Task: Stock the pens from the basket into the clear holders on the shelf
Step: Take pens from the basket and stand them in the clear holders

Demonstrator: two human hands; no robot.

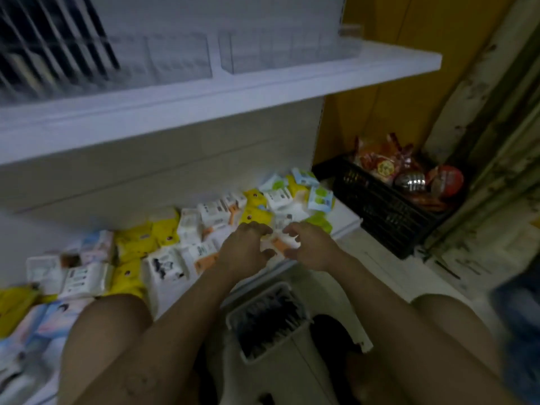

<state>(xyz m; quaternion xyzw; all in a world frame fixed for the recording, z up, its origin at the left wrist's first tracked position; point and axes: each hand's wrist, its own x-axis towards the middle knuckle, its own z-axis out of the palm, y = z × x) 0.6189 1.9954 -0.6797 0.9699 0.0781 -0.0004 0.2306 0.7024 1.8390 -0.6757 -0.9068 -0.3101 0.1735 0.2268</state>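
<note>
Above the basket point(287, 366), the white shelf point(263, 92) carries clear holders point(280, 51); the ones far left are blurred and show dark strips. Beyond the basket lie many packets point(204, 217). To its right, a black crate point(388, 211) holds red wrapped goods. The basket, between the knees, is full of dark pens point(268, 323). Left hand point(248, 244) and right hand point(309, 247) reach over the packets with curled fingers; I cannot tell if they grasp anything.

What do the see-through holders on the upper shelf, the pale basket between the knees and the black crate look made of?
Clear holders: probably glossy acrylic or hard plastic; the shelf shows through. Basket: pale matte plastic, going by its moulded rim. Black crate: plastic, with open lattice walls. Blur leaves doubt.
</note>
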